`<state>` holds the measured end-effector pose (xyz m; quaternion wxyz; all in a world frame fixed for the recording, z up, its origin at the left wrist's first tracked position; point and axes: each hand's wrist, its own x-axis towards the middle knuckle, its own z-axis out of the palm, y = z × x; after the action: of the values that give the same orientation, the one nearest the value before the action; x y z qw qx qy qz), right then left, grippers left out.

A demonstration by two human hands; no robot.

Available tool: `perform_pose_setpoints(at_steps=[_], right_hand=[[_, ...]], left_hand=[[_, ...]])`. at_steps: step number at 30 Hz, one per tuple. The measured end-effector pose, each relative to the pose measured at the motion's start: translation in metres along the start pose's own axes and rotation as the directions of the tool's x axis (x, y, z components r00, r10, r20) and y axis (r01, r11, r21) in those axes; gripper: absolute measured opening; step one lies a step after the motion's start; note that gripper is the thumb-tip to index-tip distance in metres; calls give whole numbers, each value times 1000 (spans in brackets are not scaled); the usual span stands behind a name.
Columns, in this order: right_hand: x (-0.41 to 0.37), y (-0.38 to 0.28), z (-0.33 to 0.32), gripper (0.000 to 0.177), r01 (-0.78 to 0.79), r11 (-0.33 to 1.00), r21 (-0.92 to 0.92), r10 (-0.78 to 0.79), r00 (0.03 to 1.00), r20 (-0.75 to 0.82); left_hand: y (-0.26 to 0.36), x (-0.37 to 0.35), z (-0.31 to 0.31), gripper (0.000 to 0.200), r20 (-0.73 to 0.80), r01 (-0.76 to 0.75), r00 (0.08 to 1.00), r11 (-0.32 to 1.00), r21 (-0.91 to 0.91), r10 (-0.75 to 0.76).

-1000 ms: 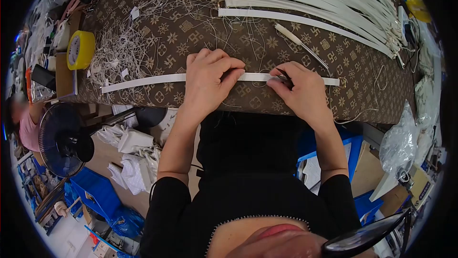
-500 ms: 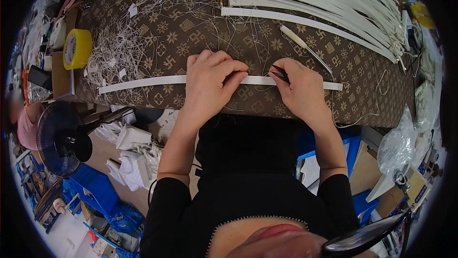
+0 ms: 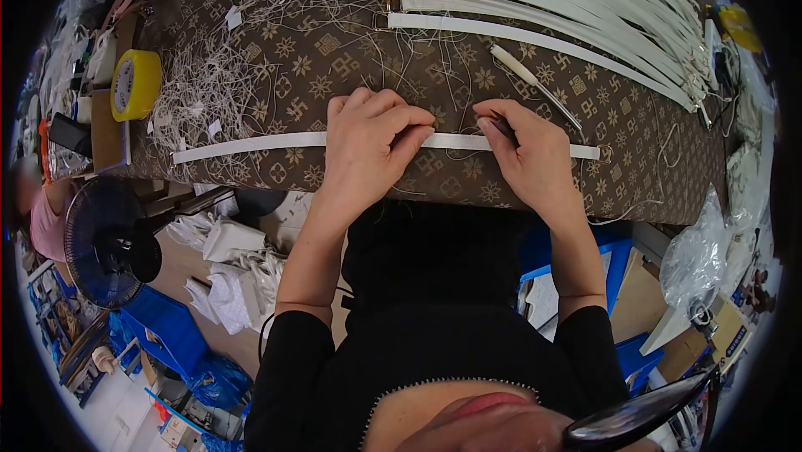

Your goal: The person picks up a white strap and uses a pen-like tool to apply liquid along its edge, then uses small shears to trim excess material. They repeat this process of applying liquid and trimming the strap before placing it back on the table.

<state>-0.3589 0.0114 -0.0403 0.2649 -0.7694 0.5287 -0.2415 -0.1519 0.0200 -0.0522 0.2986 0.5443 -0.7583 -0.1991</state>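
A narrow white strap [image 3: 259, 144] lies across the patterned cloth near the table's front edge, with a small metal buckle at its right end. My left hand [image 3: 368, 144] rests over its middle, thumb and forefinger pinched together at the strap's edge. To the right, my right hand [image 3: 535, 151] is curled round small dark snips, mostly hidden in the palm. A thin loose thread shows by the strap between both hands. Beyond my right hand lies a white-handled tool [image 3: 514, 63] with a slim metal shaft.
Several white buckled straps [image 3: 535, 13] lie in rows at the back right. A heap of cut threads [image 3: 209, 84] covers the left, beside a yellow tape roll [image 3: 136, 84]. A black fan [image 3: 113, 243] stands below left. Another person's pink sleeve [image 3: 48, 226] shows at far left.
My right hand has shifted slightly right, and its thumb and forefinger have spread a little. The snips' dark tip shows less now. My left hand has stayed in place.
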Motion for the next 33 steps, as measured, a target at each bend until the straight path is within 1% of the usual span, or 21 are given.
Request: perform_pose_setpoints(at_steps=[3,5,6,8,9,11,12,14,15,17,20,22,24,26,27,28,29,30,31,32,33], right_hand=[[-1,3,-2,17,-6,1000,7,6,1000,-26],[0,2,-5,17,-84,989,119,89,995,-36],[1,1,-7,17,-72,991,117,77,996,-39],[2,-1,-13,25,-217,937,274,209,976,59],[1,-3,-14,25,-202,940,275,194,979,56],[3,-8,-14,39,-109,802,588,144,989,-13],[4,-2,-10,43,-10,742,671,49,998,-39],[11,-11,5,46,161,708,687,-74,985,-154],[15,-14,11,49,241,716,655,-190,970,-149],[24,-23,29,47,365,748,554,-307,931,-198],[26,-50,35,47,354,760,545,-327,933,-151],[24,-52,34,46,362,759,542,-338,929,-148],[19,-59,17,47,354,871,341,-326,935,-140],[6,-37,18,43,328,893,309,-300,944,-135],[-1,-29,15,40,303,953,31,-300,951,-80],[-7,-22,14,38,260,932,-253,-276,961,-28],[-12,-16,15,35,243,927,-287,-260,965,-21],[-17,-10,15,35,238,927,-291,-256,967,-23],[-20,-4,15,32,246,923,-295,-263,964,-21],[-22,-1,16,30,251,922,-294,-268,963,-18],[-23,-1,17,30,239,927,-288,-257,966,-24]], left_hand=[[0,0,0,7,0,1,1000,1000,-1,-1],[0,0,0,7,-12,-1,1000,1000,-3,1],[0,0,0,7,-13,-10,1000,1000,-10,9],[-1,-1,-1,7,-24,-18,1000,1000,-10,18],[-1,-2,-2,9,-35,-23,999,997,-69,20],[-2,-3,-5,12,-74,-27,997,994,-103,19],[-3,-3,-7,17,-61,-70,996,982,-177,60],[-7,-5,-10,29,-76,-159,987,952,-260,144],[-6,-5,-11,31,-81,-206,978,933,-296,190],[-7,-5,-8,32,-93,-275,961,894,-353,259],[-14,-7,-4,30,-78,-279,958,834,-475,276],[-20,-9,1,25,-92,-269,962,840,-471,257],[-26,-11,0,18,-154,-210,977,750,-627,145],[-26,-17,-21,13,-199,-60,971,674,-736,-130],[-31,-20,-37,12,-228,-12,931,599,-801,-285],[-44,-23,-60,16,-328,-11,888,700,-714,-321],[-57,-24,-83,19,-567,-81,780,855,-513,-266],[-72,-30,-115,20,-621,119,697,912,-393,-359],[-81,-35,-151,22,-678,274,609,912,-307,-411],[-97,-41,-183,25,-693,341,564,891,-299,-449],[-126,-48,-212,26,-733,386,562,905,-177,-383]])
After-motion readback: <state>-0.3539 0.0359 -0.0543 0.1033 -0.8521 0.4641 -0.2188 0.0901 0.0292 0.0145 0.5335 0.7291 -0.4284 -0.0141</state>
